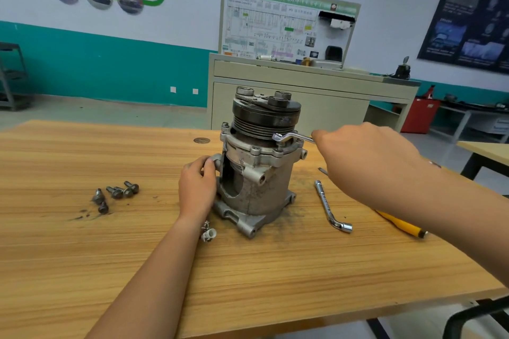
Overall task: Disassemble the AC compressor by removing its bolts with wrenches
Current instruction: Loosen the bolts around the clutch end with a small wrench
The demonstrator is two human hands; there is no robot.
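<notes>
The grey AC compressor [261, 173] stands upright on the wooden table [110, 256], its black pulley on top. My left hand [197, 187] grips a lug on the compressor's left side. My right hand [366, 162] holds the handle of a silver ring wrench [292, 137], whose ring end sits over a bolt on the upper flange just under the pulley. Several removed bolts [117, 194] lie loose on the table to the left.
An L-shaped socket wrench [332, 208] lies right of the compressor, and a yellow-handled tool [399, 224] lies partly under my right forearm. A small white connector [208, 233] lies by my left wrist. A training cabinet [303, 85] stands behind the table.
</notes>
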